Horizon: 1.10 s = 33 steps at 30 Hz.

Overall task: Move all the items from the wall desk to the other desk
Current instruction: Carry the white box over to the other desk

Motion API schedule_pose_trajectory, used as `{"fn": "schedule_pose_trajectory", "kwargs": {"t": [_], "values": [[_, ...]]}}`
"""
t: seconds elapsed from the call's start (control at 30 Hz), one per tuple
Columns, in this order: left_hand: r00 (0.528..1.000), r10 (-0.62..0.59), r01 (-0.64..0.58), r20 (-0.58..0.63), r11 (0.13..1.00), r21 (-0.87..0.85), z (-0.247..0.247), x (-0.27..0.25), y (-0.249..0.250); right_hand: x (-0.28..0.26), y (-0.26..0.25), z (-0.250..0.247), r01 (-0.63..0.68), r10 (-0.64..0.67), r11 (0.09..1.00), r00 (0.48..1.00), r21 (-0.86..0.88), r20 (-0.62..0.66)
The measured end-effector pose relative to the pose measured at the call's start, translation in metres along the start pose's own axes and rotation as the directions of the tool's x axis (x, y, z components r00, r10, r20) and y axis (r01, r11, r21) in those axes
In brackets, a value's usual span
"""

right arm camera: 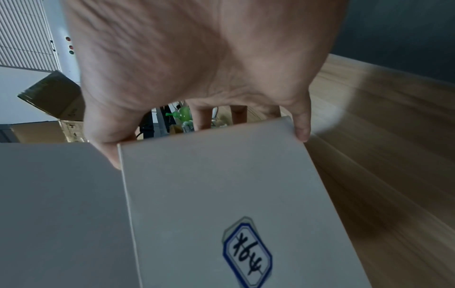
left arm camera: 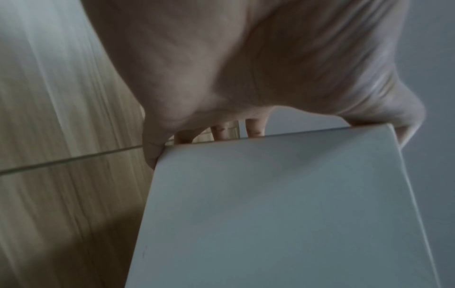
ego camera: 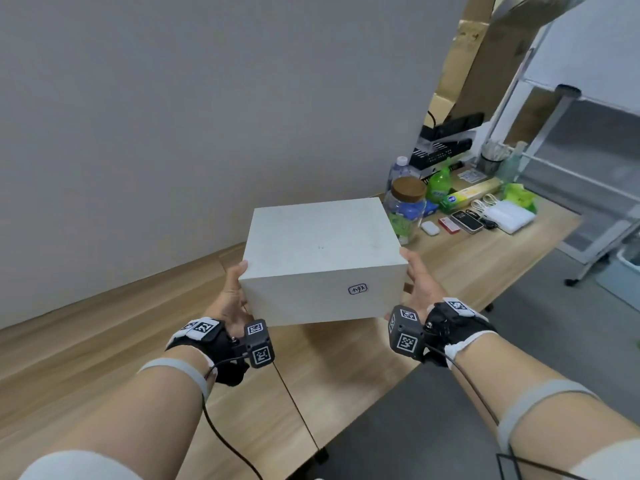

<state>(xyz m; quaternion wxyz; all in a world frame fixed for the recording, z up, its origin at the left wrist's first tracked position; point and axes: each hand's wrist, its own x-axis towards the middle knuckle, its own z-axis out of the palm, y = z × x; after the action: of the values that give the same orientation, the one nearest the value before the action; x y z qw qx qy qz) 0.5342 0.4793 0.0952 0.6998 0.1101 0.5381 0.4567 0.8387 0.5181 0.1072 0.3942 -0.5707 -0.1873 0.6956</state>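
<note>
A plain white rectangular cardboard box [ego camera: 322, 261] with a small blue-framed label is held closed above the light wooden desk [ego camera: 460, 271] — the left hand [ego camera: 230, 299] and right hand [ego camera: 420, 282] clasp its opposite ends, fingers [right arm camera: 301, 124] spread around the edges. Behind it stands a clear glass jar with a brown lid [ego camera: 406, 211] — blue and green packets inside.

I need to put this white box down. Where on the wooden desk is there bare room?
Bare wood lies left of the white box along the wall, and near the front edge. The right end is crowded: glass jar, green bottle, phone.
</note>
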Motion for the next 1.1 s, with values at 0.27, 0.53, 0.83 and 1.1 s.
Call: {"fn": "schedule_pose_trajectory", "kwargs": {"t": [0.27, 0.53, 0.83, 1.1], "values": [[0.993, -0.025, 0.023, -0.117, 1.000, -0.016, 0.058, 0.079, 0.008, 0.099, -0.046, -0.028, -0.091, 0.090, 0.995, 0.996, 0.034, 0.017], [0.930, 0.054, -0.129, -0.363, 0.974, -0.187, 0.088, 0.132, -0.002, 0.208, -0.105, -0.031, -0.209, 0.232, 0.969, 0.953, -0.132, 0.197], [0.841, 0.057, -0.243, -0.537, 0.928, -0.282, 0.109, 0.152, -0.009, 0.283, -0.129, -0.018, -0.326, 0.401, 0.905, 0.870, -0.275, 0.288], [0.800, 0.008, -0.307, -0.600, 0.865, -0.397, 0.130, 0.202, -0.018, 0.315, -0.137, -0.025, -0.301, 0.366, 0.921, 0.886, -0.246, 0.286]]}}
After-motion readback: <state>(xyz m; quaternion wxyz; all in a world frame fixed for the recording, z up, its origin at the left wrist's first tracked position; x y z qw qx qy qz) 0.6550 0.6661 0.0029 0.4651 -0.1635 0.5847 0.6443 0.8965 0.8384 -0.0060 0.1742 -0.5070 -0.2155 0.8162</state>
